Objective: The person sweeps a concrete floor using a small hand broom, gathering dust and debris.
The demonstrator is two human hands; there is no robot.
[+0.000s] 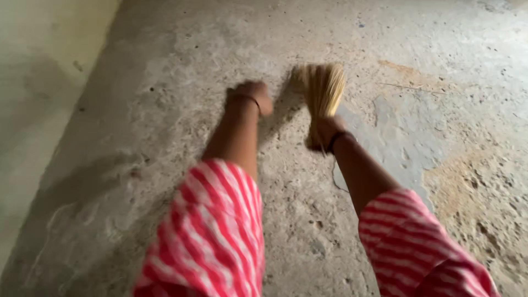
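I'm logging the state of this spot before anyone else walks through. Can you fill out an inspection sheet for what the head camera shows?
Surface: rough concrete floor, stained, with pale patches and a sandy brown smear at the right.
Job's things: straw broom, a bundle of yellow bristles, blurred.
Clutter: a thin twig on the floor right of the broom; small dark specks scattered about.
Grippers: right hand closed around the broom, dark band at the wrist; left hand in a loose fist, holding nothing visible, thin band at the wrist. Both sleeves red and white striped.
Cables: nothing seen.
Surroundings: pale wall along the left edge.
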